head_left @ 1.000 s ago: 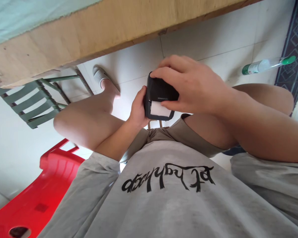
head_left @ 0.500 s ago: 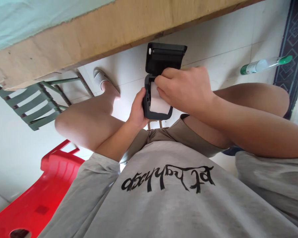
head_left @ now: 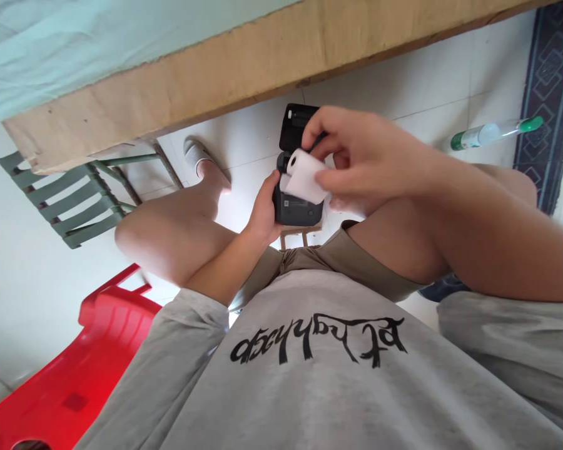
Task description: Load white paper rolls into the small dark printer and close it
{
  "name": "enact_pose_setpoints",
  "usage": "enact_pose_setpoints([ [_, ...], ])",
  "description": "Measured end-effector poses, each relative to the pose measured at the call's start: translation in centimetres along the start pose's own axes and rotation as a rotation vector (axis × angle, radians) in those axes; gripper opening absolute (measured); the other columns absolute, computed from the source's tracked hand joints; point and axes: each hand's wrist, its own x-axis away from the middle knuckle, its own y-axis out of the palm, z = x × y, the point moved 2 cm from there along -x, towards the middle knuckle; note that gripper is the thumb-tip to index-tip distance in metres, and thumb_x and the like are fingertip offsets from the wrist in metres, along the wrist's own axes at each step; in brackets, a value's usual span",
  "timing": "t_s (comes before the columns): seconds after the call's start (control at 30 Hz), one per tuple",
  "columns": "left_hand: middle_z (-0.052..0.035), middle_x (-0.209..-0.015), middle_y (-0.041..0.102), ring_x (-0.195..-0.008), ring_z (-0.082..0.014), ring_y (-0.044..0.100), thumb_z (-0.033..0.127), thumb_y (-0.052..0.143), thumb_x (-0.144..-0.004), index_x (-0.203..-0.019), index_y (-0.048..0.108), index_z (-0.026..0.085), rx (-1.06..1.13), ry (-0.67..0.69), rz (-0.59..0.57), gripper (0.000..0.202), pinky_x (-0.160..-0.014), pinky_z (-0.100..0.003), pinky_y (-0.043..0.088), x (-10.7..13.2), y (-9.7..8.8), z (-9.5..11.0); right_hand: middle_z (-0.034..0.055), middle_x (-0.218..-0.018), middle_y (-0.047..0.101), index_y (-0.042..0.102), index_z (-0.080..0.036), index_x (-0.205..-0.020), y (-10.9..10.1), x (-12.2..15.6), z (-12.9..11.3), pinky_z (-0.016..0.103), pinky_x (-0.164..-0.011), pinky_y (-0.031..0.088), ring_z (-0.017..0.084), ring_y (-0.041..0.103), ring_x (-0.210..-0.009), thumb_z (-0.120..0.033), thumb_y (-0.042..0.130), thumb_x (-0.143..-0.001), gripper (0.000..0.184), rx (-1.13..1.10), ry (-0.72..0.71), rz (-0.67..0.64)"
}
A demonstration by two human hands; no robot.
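Note:
A small black printer (head_left: 296, 209) with its lid swung open is gripped from the left side by my left hand (head_left: 264, 209), above my lap. My right hand (head_left: 361, 159) pinches a white paper roll (head_left: 304, 175) between thumb and fingers, lifted just over the printer's open bay. The lid's upper part shows behind my right fingers. My bare knees flank the printer on both sides.
A wooden table edge (head_left: 244, 69) with a pale green top runs across the top. A green slatted chair (head_left: 70, 200) stands at left, a red plastic chair (head_left: 65, 375) at lower left. A green-capped bottle (head_left: 492, 132) lies on the white tiled floor by a dark patterned rug (head_left: 544, 94).
The printer's lid was flipped open by my right hand, which then took hold of the paper roll and lifted it out of the bay. My left hand kept its grip.

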Motion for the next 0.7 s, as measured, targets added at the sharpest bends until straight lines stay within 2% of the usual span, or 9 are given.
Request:
enact_pose_setpoints([
  [0.1,-0.0026,-0.091,0.085,-0.1,-0.0246,0.084,0.057,0.069,-0.096,-0.1,0.077,0.025,-0.026,-0.026,-0.02,0.034,-0.094,-0.035,0.069,-0.2,-0.2,0.0,-0.0036,-0.079,0.052,0.052,-0.023,-0.11,-1.0,0.7,-0.7,0.023,-0.053,0.034,0.006,0.042,-0.062,-0.023,0.056,-0.081,0.03,-0.555,0.029,0.012],
  [0.17,-0.0022,-0.091,0.085,-0.098,-0.024,0.084,0.057,0.065,-0.099,-0.103,0.078,0.025,-0.033,-0.034,-0.014,0.034,-0.093,-0.036,0.069,-0.1,-0.1,0.1,-0.0037,-0.079,0.047,0.049,-0.021,-0.102,-1.0,0.8,-0.9,0.023,-0.051,0.033,0.005,0.041,-0.062,-0.029,0.058,-0.085,0.021,-0.646,0.028,0.07],
  [0.23,-0.0013,-0.091,0.085,-0.096,-0.0229,0.084,0.054,0.063,-0.101,-0.103,0.078,0.026,-0.026,-0.03,0.006,0.032,-0.093,-0.035,0.068,0.0,0.0,0.3,-0.0031,-0.08,0.048,0.05,-0.021,-0.101,-0.7,0.7,-1.0,0.022,-0.058,0.04,0.006,0.046,-0.069,-0.038,0.064,-0.089,0.025,-0.54,-0.009,0.127],
  [0.33,-0.0004,-0.088,0.084,-0.092,-0.0215,0.084,0.051,0.063,-0.101,-0.1,0.077,0.025,-0.029,-0.023,0.031,0.03,-0.092,-0.033,0.068,0.2,0.2,0.4,0.0006,-0.085,0.055,0.054,-0.02,-0.105,-0.5,0.3,-0.9,0.025,-0.088,0.052,0.01,0.056,-0.095,-0.047,0.061,-0.095,0.03,-0.21,-0.126,0.216],
  [0.43,-0.0001,-0.086,0.084,-0.088,-0.0218,0.084,0.052,0.063,-0.101,-0.1,0.076,0.024,-0.037,-0.01,0.013,0.03,-0.09,-0.034,0.068,0.3,0.3,0.4,0.0081,-0.118,0.067,0.061,-0.017,-0.119,-1.2,-0.9,-1.2,0.038,-0.116,0.05,0.017,0.06,-0.122,-0.047,0.052,-0.096,0.039,0.109,-0.276,0.291],
  [0.53,-0.0009,-0.088,0.085,-0.086,-0.0222,0.084,0.052,0.063,-0.1,-0.101,0.077,0.024,-0.037,0.006,-0.021,0.031,-0.091,-0.036,0.068,0.4,0.3,0.4,0.0116,-0.139,0.066,0.064,-0.01,-0.14,-2.6,-2.3,-2.3,0.041,-0.126,0.047,0.024,0.062,-0.136,-0.051,0.048,-0.095,0.064,0.345,-0.393,0.46],
  [0.6,-0.0021,-0.092,0.086,-0.091,-0.0231,0.085,0.051,0.063,-0.1,-0.104,0.078,0.023,-0.036,0.006,-0.034,0.032,-0.094,-0.037,0.068,0.6,0.3,0.5,0.0112,-0.143,0.066,0.061,-0.006,-0.15,-3.6,-3.3,-3.4,0.042,-0.127,0.049,0.027,0.063,-0.14,-0.06,0.046,-0.097,0.077,0.457,-0.307,0.544],
  [0.63,-0.0028,-0.095,0.086,-0.094,-0.0238,0.085,0.052,0.063,-0.1,-0.106,0.078,0.023,-0.036,0.001,-0.038,0.033,-0.097,-0.038,0.068,0.6,0.4,0.5,0.0099,-0.149,0.063,0.059,-0.006,-0.154,-4.0,-3.8,-3.9,0.042,-0.129,0.048,0.027,0.061,-0.145,-0.06,0.046,-0.099,0.078,0.483,-0.219,0.548],
  [0.7,-0.0037,-0.099,0.087,-0.101,-0.0253,0.085,0.052,0.063,-0.1,-0.108,0.079,0.023,-0.036,-0.011,-0.042,0.034,-0.101,-0.039,0.068,0.7,0.5,0.6,0.0045,-0.167,0.051,0.051,-0.01,-0.163,-4.5,-4.9,-4.7,0.041,-0.141,0.039,0.026,0.048,-0.162,-0.053,0.04,-0.106,0.072,0.533,-0.036,0.492],
])
